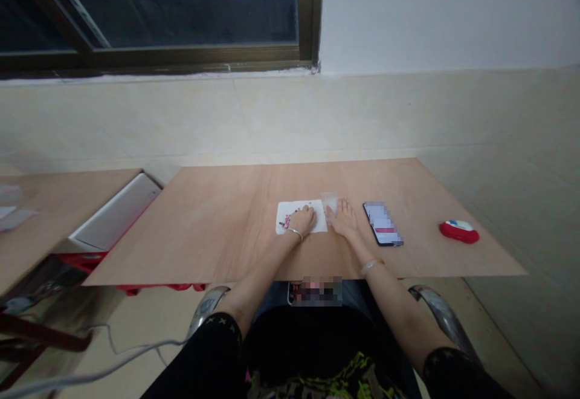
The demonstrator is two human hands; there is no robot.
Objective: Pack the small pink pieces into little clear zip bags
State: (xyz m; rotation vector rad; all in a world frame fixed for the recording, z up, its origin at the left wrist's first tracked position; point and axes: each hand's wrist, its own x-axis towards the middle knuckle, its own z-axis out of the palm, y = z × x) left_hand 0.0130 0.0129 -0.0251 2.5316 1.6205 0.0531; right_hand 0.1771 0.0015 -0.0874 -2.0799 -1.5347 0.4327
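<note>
Head view, looking down on a plywood board [217, 230] lying flat, with 2 bare hands resting on it. The left hand [302, 219] is laid palm down on a sheet of white paper [290, 208], its fingers pressed together and pointing away from the body. No pinch is seen, and whether anything is held beneath the palm cannot be told. Small pink and dark bits [285, 222] are scattered on the paper just left of this hand, too small to be identified. The right hand [342, 218] is placed palm down on the board with its fingers slightly spread, and the fingertips reach the right edge of the paper. No pinch is seen here either. A clear plastic piece [330, 202] lies directly beyond those fingertips, at the paper's far corner. A thin metal bangle [295, 234] is worn on the left wrist and a pale bangle [372, 265] on the right. A phone [382, 223] lies at an angle just right of the right hand, its lit screen blurred. A red and white computer mouse [459, 232] is placed well to the right, near the board's edge. A white panel [115, 211] is seen beyond the board's left edge, beside a second wooden surface [54, 217]. A tiled wall [317, 115] and a dark window [172, 6] are seen behind the board.
</note>
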